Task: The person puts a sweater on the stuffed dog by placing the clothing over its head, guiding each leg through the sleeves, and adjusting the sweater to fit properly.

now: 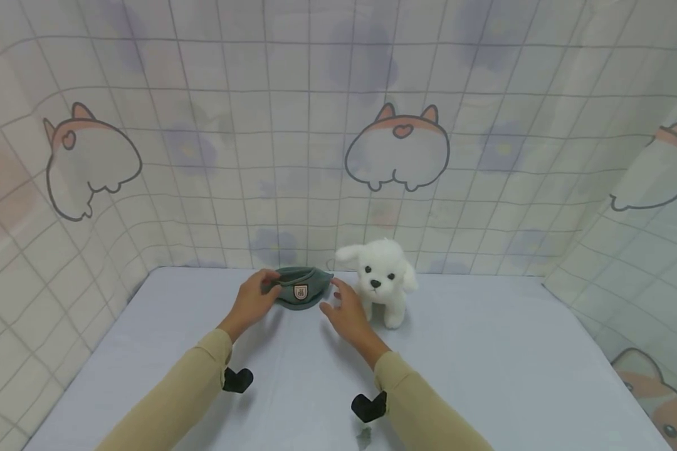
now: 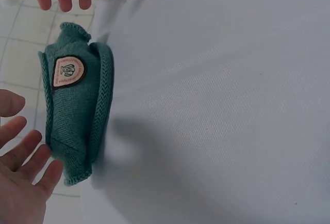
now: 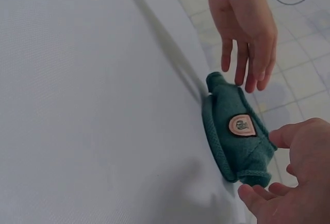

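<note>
A small teal knitted sweater (image 1: 314, 287) with a pink badge lies near the back of the white table. One sleeve points toward each hand. At its left end, my left hand (image 1: 256, 299) has loosely spread fingers close by the sleeve, seen also in the left wrist view, where the left hand (image 2: 26, 177) is beside the cuff. My right hand (image 1: 350, 313) is at the opposite end with fingers parted. In the right wrist view, the right hand (image 3: 296, 177) has its thumb at the sweater's hem and its other fingertips by the cuff.
A white plush dog (image 1: 385, 282) stands upright just right of my right hand. Behind the table (image 1: 474, 363) hangs a checked curtain (image 1: 237, 188) with cartoon corgi prints. Black straps (image 1: 369, 407) sit at both wrists.
</note>
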Available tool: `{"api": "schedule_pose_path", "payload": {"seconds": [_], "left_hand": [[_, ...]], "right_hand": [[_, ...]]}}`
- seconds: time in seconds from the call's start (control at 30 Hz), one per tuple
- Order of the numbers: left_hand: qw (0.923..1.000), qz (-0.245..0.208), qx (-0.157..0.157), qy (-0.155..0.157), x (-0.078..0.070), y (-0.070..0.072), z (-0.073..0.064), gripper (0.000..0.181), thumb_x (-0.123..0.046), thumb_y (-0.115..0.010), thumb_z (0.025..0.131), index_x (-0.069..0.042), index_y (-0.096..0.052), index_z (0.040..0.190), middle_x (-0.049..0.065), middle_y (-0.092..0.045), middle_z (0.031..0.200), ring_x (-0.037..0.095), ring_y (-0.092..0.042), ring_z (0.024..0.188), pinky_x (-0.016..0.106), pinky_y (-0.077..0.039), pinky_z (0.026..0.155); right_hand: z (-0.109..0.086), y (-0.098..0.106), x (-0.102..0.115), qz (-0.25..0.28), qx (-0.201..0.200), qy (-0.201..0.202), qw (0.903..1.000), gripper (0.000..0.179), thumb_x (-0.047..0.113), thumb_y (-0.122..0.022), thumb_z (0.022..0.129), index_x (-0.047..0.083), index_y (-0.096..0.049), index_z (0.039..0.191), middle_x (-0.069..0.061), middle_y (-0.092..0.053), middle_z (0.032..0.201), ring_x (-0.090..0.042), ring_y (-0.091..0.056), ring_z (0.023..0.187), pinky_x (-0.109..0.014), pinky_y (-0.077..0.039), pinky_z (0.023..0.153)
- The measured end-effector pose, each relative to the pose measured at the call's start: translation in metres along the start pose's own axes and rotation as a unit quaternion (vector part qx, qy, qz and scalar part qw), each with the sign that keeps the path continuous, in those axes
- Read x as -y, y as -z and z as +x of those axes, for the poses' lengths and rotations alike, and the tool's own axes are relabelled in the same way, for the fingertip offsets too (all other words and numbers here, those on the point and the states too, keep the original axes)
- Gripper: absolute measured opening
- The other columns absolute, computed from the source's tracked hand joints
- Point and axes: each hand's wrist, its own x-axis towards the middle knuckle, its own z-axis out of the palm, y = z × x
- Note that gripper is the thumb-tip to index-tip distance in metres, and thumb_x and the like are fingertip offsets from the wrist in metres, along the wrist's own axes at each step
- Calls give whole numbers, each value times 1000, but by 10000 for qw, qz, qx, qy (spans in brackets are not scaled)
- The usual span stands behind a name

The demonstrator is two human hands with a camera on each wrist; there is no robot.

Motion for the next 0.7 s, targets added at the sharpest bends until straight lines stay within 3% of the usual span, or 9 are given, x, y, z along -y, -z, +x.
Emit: {"api": "schedule_pose_path", "payload": {"seconds": [0.33, 0.7], "left_hand": [[9999, 23, 15, 115, 3, 0, 9, 38, -18, -55, 96, -2, -51, 130, 20, -52, 136, 36, -48, 127, 51, -39, 108], [9990, 352, 29, 269, 17, 4, 17, 40, -20, -51, 98, -2, -50, 133, 24, -49, 139, 40, -45, 131, 54, -37, 109]], "right_hand": [[13, -5, -1, -100, -190, 103, 9997, 59, 13, -64, 91, 8, -39, 144, -17, -41, 149, -36, -50, 129, -47, -47, 103], [24, -9, 5, -595, -60, 105, 9982, 62, 19, -63, 93, 8, -35, 147, -13, -38, 152, -31, -34, 143, -45, -29, 118]]}}
